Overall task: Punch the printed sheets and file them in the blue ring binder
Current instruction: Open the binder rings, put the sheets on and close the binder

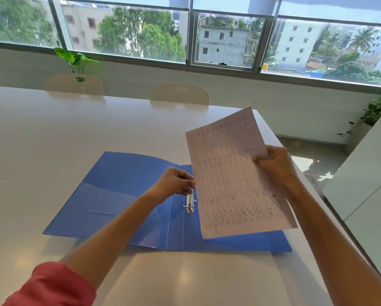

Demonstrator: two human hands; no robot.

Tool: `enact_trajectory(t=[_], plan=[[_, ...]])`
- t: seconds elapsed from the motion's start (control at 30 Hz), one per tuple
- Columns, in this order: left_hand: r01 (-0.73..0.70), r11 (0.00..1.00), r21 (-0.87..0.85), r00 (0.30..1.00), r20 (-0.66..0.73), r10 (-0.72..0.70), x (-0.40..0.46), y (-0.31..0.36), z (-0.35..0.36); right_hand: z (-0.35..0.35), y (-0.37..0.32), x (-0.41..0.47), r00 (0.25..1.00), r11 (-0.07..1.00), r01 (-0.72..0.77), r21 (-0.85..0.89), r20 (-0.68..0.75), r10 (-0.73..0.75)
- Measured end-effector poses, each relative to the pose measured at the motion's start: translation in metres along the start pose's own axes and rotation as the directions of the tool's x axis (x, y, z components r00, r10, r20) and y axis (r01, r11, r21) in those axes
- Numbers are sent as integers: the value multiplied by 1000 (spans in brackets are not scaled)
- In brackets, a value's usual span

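Note:
The blue ring binder (110,195) lies open flat on the white table (41,133), its metal ring mechanism (189,204) in the spine. Above its right half I hold the printed sheets (231,180), a gridded table with punched holes along the left edge, tilted up. My right hand (275,168) grips their right edge, thumb on top. My left hand (176,182) pinches the sheets' left edge just above the rings. The binder's right cover is mostly hidden under the sheets.
Two white chairs (180,94) stand at the table's far side, with a plant (74,60) behind the left one. A white cabinet (366,173) and another plant (379,107) are to the right, past the table's right edge. Windows run along the back wall.

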State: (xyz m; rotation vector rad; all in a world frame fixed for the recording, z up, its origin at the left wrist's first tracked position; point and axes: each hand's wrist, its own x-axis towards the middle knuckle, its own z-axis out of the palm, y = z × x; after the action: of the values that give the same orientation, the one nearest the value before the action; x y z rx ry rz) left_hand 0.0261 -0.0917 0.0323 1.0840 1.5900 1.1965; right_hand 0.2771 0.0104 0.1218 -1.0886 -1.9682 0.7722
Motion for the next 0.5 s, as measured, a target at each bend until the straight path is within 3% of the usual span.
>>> enact_trajectory(t=[0.23,0.5], plan=[[106,990,95,994,29,-109,-4,-14,0,16,7,-3,997,998,-62,-29,39,63],[193,981,19,979,57,-194,-9,-17,0,28,14,4,995,994,-88,-61,47,91]])
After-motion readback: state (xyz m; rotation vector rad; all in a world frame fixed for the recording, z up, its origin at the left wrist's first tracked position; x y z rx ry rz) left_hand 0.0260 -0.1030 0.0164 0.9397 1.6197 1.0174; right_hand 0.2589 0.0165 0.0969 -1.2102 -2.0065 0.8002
